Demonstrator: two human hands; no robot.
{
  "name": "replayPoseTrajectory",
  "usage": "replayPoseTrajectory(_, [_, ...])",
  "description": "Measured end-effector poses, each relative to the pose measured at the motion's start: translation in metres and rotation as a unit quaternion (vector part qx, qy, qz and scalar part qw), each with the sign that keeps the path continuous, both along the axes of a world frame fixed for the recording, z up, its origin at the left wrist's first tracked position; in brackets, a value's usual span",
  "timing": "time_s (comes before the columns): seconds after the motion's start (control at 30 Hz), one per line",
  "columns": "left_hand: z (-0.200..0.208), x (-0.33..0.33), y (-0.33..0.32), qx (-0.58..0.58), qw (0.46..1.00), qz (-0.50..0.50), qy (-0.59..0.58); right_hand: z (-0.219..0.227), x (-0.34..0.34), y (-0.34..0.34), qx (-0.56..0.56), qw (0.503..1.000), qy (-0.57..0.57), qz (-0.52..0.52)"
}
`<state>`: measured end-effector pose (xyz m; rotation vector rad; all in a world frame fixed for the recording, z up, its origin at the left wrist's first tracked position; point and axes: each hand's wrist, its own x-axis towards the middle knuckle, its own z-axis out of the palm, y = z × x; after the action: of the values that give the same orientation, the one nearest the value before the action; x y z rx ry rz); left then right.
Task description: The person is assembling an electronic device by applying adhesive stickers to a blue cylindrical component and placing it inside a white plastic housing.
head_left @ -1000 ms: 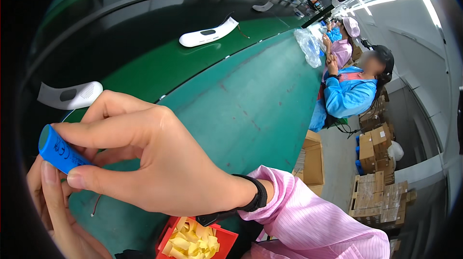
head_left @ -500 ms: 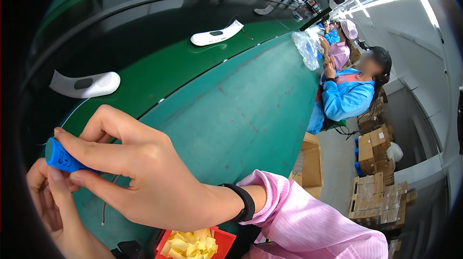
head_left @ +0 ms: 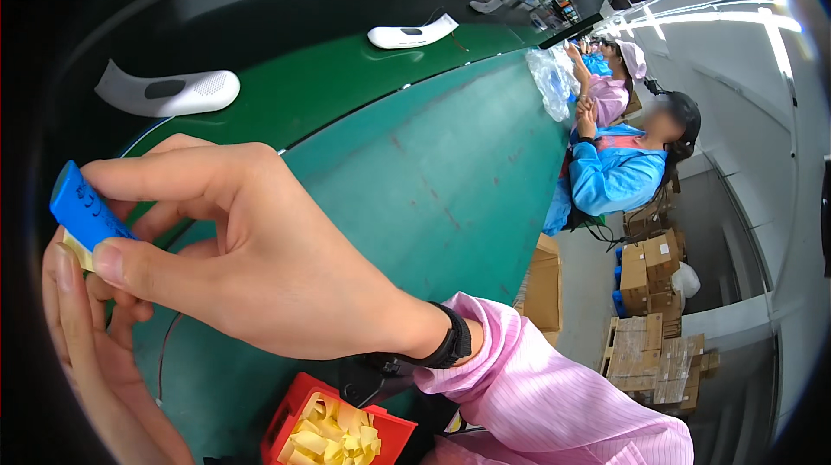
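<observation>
At the left, my right hand [head_left: 268, 257] is closed on a blue battery [head_left: 89, 205], a wrapped cylinder with dark print, pinched between thumb and fingers. A small pale-yellow strip [head_left: 78, 250] shows against the battery's lower side. My left hand [head_left: 99, 352] is beneath, its fingertips closed at that strip; its other fingers are curled and partly hidden. From near the hands a thin lead [head_left: 164, 348] hangs to a small white connector over the green table. Close beyond my hands lies a white curved shell [head_left: 169, 93] with a dark oval opening.
A red box [head_left: 286, 409] of yellow strips stands at the near edge. Another white shell [head_left: 413, 35] lies farther along the green belt [head_left: 320, 106]. Co-workers sit along the table's right side, one in a blue jacket [head_left: 613, 179], near a clear plastic bag [head_left: 551, 84]. Cartons [head_left: 649, 270] stand on the floor.
Both hands have risen a little with the battery, which now tilts more. The yellow strip has come into sight at its lower side. The view has shifted, showing more of the red box.
</observation>
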<state>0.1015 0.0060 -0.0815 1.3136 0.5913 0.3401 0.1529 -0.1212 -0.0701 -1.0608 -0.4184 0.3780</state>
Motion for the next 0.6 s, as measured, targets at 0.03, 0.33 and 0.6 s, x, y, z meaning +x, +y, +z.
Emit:
replayPoseTrajectory(0.03, [-0.01, 0.003, 0.009, -0.018, 1.0, -0.005, -0.001, -0.002, 0.001, 0.0, 0.002, 1.0, 0.008, 0.005])
replayPoseTrajectory(0.33, [-0.069, 0.002, 0.095, -0.103, 0.994, -0.047, 0.007, 0.002, 0.012, -0.011, -0.04, 0.994, 0.044, 0.093])
replayPoseTrajectory(0.6, [0.011, -0.024, 0.021, 0.106, 0.98, -0.149, -0.077, 0.035, 0.02, -0.056, -0.021, 0.996, 0.082, 0.021])
